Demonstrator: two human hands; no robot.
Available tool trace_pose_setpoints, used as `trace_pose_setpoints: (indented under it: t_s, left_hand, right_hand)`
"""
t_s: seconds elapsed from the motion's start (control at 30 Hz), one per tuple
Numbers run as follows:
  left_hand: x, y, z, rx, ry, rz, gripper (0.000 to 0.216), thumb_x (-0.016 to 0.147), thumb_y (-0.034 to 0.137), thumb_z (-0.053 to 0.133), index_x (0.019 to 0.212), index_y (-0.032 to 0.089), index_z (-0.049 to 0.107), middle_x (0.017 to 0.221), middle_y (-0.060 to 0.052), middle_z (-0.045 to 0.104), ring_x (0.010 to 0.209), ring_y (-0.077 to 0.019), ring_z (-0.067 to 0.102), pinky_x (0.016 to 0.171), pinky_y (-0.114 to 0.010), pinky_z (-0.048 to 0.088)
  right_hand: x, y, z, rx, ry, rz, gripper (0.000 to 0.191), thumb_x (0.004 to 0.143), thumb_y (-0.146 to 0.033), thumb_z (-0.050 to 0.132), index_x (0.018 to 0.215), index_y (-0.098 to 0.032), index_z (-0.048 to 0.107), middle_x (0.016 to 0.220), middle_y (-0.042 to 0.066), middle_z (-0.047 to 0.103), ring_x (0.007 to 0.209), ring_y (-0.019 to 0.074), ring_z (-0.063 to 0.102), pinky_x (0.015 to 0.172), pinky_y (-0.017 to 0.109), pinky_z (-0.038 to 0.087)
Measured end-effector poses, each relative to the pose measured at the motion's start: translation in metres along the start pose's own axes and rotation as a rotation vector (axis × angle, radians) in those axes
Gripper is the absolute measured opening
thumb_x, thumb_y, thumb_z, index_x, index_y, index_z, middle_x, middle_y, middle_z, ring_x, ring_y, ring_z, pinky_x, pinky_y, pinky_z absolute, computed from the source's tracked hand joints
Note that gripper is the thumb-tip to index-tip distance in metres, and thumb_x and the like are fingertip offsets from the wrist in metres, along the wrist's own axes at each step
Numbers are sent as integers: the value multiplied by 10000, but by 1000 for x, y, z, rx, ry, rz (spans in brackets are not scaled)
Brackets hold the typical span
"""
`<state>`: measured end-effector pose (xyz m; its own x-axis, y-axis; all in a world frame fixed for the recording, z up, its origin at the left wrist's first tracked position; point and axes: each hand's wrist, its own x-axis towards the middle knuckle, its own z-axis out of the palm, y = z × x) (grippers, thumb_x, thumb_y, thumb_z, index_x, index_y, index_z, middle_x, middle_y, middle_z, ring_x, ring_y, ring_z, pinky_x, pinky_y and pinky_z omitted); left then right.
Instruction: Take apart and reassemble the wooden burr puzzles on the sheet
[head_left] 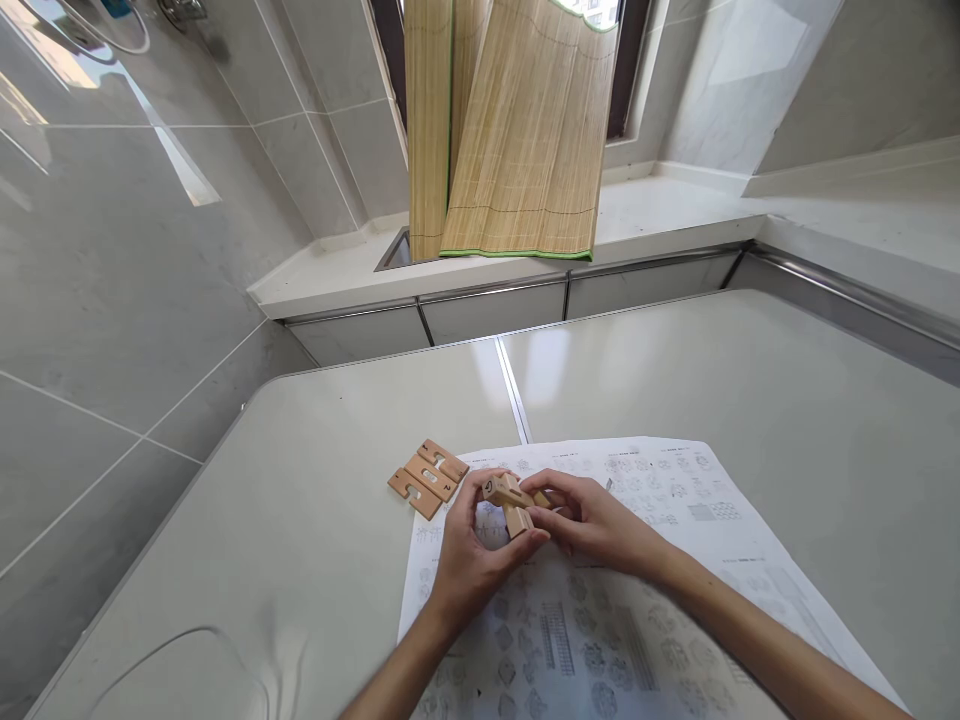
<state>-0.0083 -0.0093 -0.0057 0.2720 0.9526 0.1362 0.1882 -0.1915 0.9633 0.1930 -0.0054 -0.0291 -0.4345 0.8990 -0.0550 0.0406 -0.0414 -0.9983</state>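
Both hands meet over a white printed sheet (645, 600) on a pale grey table (300, 520). Between them is a small cluster of notched wooden puzzle pieces (514, 500), crossed together. My left hand (476, 550) pinches the cluster from the left and below, fingers curled around it. My right hand (596, 520) grips its right side with thumb and fingertips. Three loose flat wooden pieces (427, 477) with slots lie side by side on the table just left of the hands.
The sheet shows many small diagrams. Behind the table runs a white ledge (660, 215) with a rolled bamboo mat (517, 130) leaning against the window. Grey tiled wall (112, 250) stands to the left. A seam (514, 395) divides the tabletop.
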Motion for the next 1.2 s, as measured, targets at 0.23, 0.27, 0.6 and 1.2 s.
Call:
trace_pose_setpoints:
  t_s: [0.23, 0.27, 0.6, 1.2]
  left_hand:
    - [-1, -2, 0, -18, 4, -32, 571, 783, 481, 857, 1223, 231, 593, 1179, -79, 696, 1128, -278, 664, 1028, -419, 496]
    - [-1, -2, 0, -24, 9, -45, 576, 784, 486, 856, 1227, 231, 592, 1183, -80, 696, 1124, -277, 664, 1020, -416, 499]
    - [2, -4, -6, 130, 27, -74, 634, 786, 469, 855, 1317, 246, 590, 1254, -87, 676, 1115, -276, 641, 1008, -438, 498]
    - [-1, 2, -2, 198, -156, 152, 645, 739, 408, 910, 1267, 254, 574, 1153, -67, 693, 1020, -256, 644, 922, -397, 523]
  right_hand:
    - [-1, -9, -1, 34, -10, 19, 390, 969, -584, 633, 1110, -223, 679, 725, -2, 663, 554, 123, 525, 543, 262, 428]
    - [-2, -11, -2, 62, -21, 29, 397, 967, -590, 633, 1104, -220, 681, 725, 1, 670, 561, 128, 540, 557, 268, 444]
    - [-1, -10, -8, 275, 119, 59, 445, 951, -635, 636, 1049, -201, 664, 838, 11, 639, 559, 97, 437, 520, 258, 328]
    - [-5, -11, 3, 473, 83, 117, 439, 982, -651, 562, 988, -218, 629, 676, -44, 444, 550, 112, 280, 497, 243, 204]
